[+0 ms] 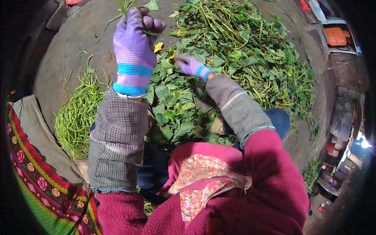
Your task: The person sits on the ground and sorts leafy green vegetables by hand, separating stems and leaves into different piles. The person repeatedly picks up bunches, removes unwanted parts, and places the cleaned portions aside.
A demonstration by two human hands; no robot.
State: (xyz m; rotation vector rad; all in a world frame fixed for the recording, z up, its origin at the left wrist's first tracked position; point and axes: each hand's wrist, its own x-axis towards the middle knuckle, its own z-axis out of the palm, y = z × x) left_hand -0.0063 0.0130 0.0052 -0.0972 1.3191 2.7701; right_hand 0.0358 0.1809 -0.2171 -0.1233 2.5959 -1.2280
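My left hand [135, 44], in a purple knit glove with blue bands, is raised at the upper left. Its fingers grip green stems [122, 7] that stick up past the frame's top edge; another leafy stem [182, 33] reaches right from the fingers. My right hand [189, 65], in a matching glove, is blurred just over the leaves, and whether it holds anything is unclear. Below it lies a heap of loose green leaves [176, 108] between my feet. Ahead and to the right spreads a large pile of leafy vines [246, 53].
Stripped green stems [77, 120] form a bundle on the left, beside a grey cloth [44, 132] and a floral-bordered fabric [44, 182]. Bare grey ground [73, 44] surrounds the piles. An orange object [336, 35] sits in a white-edged container at right, with clutter along that side.
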